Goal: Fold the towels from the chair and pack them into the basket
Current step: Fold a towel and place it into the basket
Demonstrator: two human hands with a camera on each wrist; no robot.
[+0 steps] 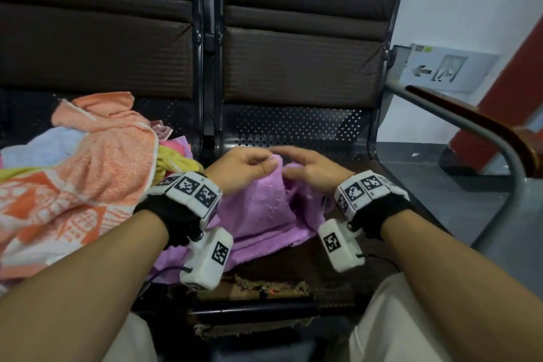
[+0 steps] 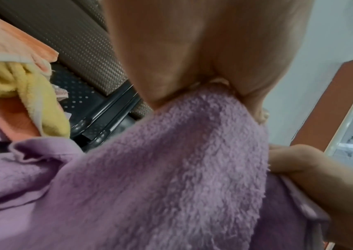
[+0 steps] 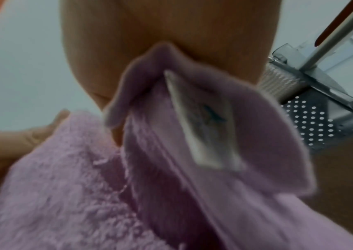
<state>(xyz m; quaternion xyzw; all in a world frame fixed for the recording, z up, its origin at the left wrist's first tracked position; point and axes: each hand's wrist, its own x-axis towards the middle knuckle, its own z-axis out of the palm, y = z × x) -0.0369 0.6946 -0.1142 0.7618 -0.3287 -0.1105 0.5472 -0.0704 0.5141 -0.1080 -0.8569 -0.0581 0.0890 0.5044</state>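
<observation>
A purple towel [image 1: 264, 206] lies crumpled on the right seat of the brown bench [image 1: 293, 67]. My left hand [image 1: 269, 163] pinches a raised fold of it between thumb and fingers; the left wrist view shows this pinch on the purple towel [image 2: 171, 169] by my left hand [image 2: 205, 86]. Right beside it, my right hand [image 1: 282, 163] holds the towel's hem. In the right wrist view the purple towel [image 3: 86, 186] rises into my right hand [image 3: 165, 47], with a white label [image 3: 205, 121] hanging from the hem. No basket is in view.
A heap of towels [image 1: 88, 156] in orange, blue and yellow covers the left seat. A curved metal armrest [image 1: 484, 132] stands at the right. The seat's front edge [image 1: 264, 288] is torn. My knees are below it.
</observation>
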